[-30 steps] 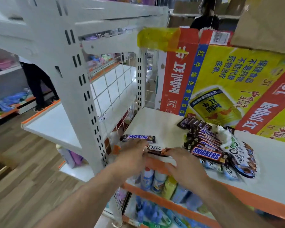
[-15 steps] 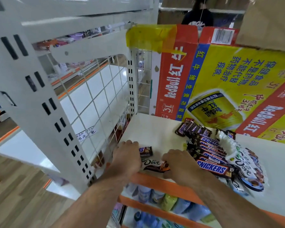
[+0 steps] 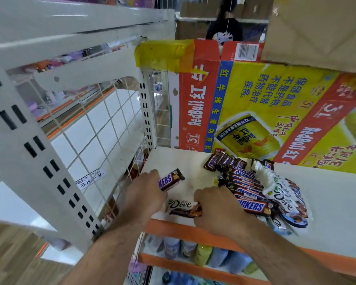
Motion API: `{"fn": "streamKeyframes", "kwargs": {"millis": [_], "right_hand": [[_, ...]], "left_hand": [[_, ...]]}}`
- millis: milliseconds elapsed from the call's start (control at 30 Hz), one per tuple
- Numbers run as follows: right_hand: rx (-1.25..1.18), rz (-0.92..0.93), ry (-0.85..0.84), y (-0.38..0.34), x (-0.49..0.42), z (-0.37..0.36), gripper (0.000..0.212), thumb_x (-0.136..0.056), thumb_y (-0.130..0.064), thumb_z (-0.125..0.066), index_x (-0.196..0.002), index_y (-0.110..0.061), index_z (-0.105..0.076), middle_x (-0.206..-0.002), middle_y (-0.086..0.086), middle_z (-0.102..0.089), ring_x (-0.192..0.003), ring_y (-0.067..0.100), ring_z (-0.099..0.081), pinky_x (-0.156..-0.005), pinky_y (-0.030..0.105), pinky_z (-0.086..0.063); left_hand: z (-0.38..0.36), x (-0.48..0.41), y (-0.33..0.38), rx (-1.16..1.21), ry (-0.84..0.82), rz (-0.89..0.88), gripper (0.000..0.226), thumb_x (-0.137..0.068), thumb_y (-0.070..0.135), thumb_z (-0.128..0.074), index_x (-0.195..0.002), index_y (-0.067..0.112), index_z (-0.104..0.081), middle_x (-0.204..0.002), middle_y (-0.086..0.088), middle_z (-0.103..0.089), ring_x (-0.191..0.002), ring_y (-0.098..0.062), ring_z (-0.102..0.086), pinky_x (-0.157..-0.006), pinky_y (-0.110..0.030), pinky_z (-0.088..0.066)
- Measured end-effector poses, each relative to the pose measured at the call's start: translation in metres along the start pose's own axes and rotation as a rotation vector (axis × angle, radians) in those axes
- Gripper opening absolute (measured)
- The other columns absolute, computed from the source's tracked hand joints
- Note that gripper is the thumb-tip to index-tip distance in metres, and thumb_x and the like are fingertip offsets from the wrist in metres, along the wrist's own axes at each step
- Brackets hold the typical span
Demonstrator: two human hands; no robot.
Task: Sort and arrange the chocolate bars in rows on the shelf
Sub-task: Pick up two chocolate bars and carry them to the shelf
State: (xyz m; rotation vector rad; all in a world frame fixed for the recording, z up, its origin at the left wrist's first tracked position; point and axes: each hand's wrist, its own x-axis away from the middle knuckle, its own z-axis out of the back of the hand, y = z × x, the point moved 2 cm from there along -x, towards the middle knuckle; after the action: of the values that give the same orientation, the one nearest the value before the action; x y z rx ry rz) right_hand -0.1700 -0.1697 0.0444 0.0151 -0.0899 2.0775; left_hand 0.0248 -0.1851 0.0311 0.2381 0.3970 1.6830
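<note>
Early in the sorting: only two bars apart from the heap, no row yet. Near the left front corner of the white shelf (image 3: 185, 161), gripping one end of a lone Snickers bar (image 3: 172, 179) with the left hand (image 3: 144, 194), fingers folded round it (mostly hidden behind the back of the hand), far end of the bar tilted up. Just beside, at the front edge, a brown Dove bar (image 3: 182, 207) lying flat, with the right hand (image 3: 216, 208) curled down over its right end; fingertips hidden, so cannot tell whether pinching or merely pressing. To the right, a jumbled pile of Snickers bars (image 3: 245, 182) overlapped by white Dove packs (image 3: 280, 192), all in front of a Red Bull carton (image 3: 255, 103). Probably the placing step: setting the first bar of each kind as the head of its row. Next calls for laying the Snickers bar flat and square to the shelf edge, keeping the Dove bar separate, then reaching into the pile without dragging neighbours off the front lip.
</note>
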Motion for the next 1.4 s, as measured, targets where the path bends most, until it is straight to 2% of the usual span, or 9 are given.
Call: {"fn": "streamKeyframes", "kwargs": {"millis": [200, 367, 500, 600, 667, 800, 933, 1067, 1400], "right_hand": [[-0.101, -0.066, 0.206, 0.025, 0.040, 0.016, 0.048, -0.065, -0.027, -0.061, -0.112, -0.034, -0.063, -0.088, -0.008, -0.066, -0.080, 0.017, -0.060, -0.065, 0.025, -0.035], [-0.075, -0.218, 0.216, 0.059, 0.084, 0.028, 0.041, -0.077, -0.037, -0.059, -0.117, -0.030, -0.059, -0.108, -0.006, -0.062, -0.105, 0.019, -0.055, -0.089, 0.033, -0.041], [-0.076, -0.307, 0.238, 0.096, 0.147, 0.033, 0.044, -0.079, -0.037, -0.061, -0.122, -0.033, -0.056, -0.115, -0.011, -0.058, -0.112, 0.014, -0.051, -0.094, 0.030, -0.037], [-0.072, -0.378, 0.266, 0.127, 0.205, 0.032, 0.043, -0.076, -0.038, -0.059, -0.119, -0.033, -0.057, -0.112, -0.012, -0.059, -0.109, 0.014, -0.051, -0.090, 0.031, -0.037], [-0.063, -0.426, 0.295, 0.148, 0.248, 0.030, 0.041, -0.074, -0.039, -0.058, -0.114, -0.031, -0.061, -0.107, -0.011, -0.062, -0.104, 0.016, -0.055, -0.087, 0.033, -0.041], [-0.073, -0.492, 0.395, 0.190, 0.340, 0.029, 0.043, -0.064, -0.045, -0.051, -0.100, -0.027, -0.066, -0.093, -0.009, -0.066, -0.088, 0.018, -0.062, -0.074, 0.034, -0.050], [-0.077, -0.551, 0.387, 0.231, 0.424, 0.031, 0.042, -0.063, -0.038, -0.055, -0.103, -0.028, -0.064, -0.092, -0.008, -0.063, -0.086, 0.019, -0.061, -0.075, 0.034, -0.051], [-0.065, -0.640, 0.401, 0.266, 0.491, 0.034, 0.040, -0.062, -0.028, -0.067, -0.102, -0.027, -0.065, -0.093, -0.008, -0.065, -0.088, 0.019, -0.061, -0.075, 0.032, -0.049], [-0.045, -0.827, 0.404, 0.373, 0.588, 0.020, 0.036, -0.067, -0.033, -0.064, -0.103, -0.031, -0.063, -0.091, -0.014, -0.063, -0.087, 0.015, -0.058, -0.072, 0.029, -0.046]], "left_hand": [[0.009, 0.004, 0.046, 0.180, 0.018, -0.214, 0.024, -0.074, 0.030, -0.073, -0.092, 0.034, -0.057, -0.082, 0.011, -0.055, -0.071, -0.007, -0.055, -0.059, -0.030, -0.051], [0.002, 0.014, 0.097, 0.265, -0.019, -0.384, 0.030, -0.074, 0.026, -0.077, -0.099, 0.032, -0.062, -0.088, 0.012, -0.050, -0.083, -0.008, -0.049, -0.065, -0.024, -0.039], [-0.015, 0.035, 0.158, 0.286, -0.064, -0.514, 0.034, -0.073, 0.026, -0.077, -0.104, 0.031, -0.065, -0.095, 0.012, -0.048, -0.092, -0.008, -0.046, -0.073, -0.020, -0.036], [-0.032, 0.061, 0.211, 0.344, -0.091, -0.596, 0.034, -0.072, 0.022, -0.080, -0.104, 0.028, -0.068, -0.096, 0.009, -0.055, -0.090, -0.009, -0.051, -0.074, -0.014, -0.039], [-0.044, 0.085, 0.249, 0.344, -0.105, -0.659, 0.034, -0.072, 0.023, -0.080, -0.105, 0.026, -0.069, -0.095, 0.008, -0.057, -0.090, -0.011, -0.053, -0.079, -0.021, -0.045], [-0.067, 0.144, 0.325, 0.313, -0.162, -0.734, 0.038, -0.073, 0.030, -0.080, -0.109, 0.025, -0.067, -0.095, 0.007, -0.058, -0.091, -0.012, -0.052, -0.081, -0.027, -0.043], [-0.089, 0.200, 0.399, 0.338, -0.191, -0.782, 0.041, -0.073, 0.029, -0.078, -0.111, 0.025, -0.063, -0.099, 0.007, -0.059, -0.094, -0.012, -0.053, -0.086, -0.030, -0.044], [-0.112, 0.236, 0.463, 0.352, -0.239, -0.853, 0.034, -0.069, 0.032, -0.076, -0.100, 0.028, -0.063, -0.092, 0.009, -0.059, -0.088, -0.012, -0.054, -0.079, -0.032, -0.045], [-0.185, 0.260, 0.613, 0.337, -0.315, -1.040, 0.034, -0.068, 0.038, -0.077, -0.097, 0.034, -0.060, -0.089, 0.015, -0.056, -0.085, -0.005, -0.049, -0.070, -0.022, -0.036]]}}
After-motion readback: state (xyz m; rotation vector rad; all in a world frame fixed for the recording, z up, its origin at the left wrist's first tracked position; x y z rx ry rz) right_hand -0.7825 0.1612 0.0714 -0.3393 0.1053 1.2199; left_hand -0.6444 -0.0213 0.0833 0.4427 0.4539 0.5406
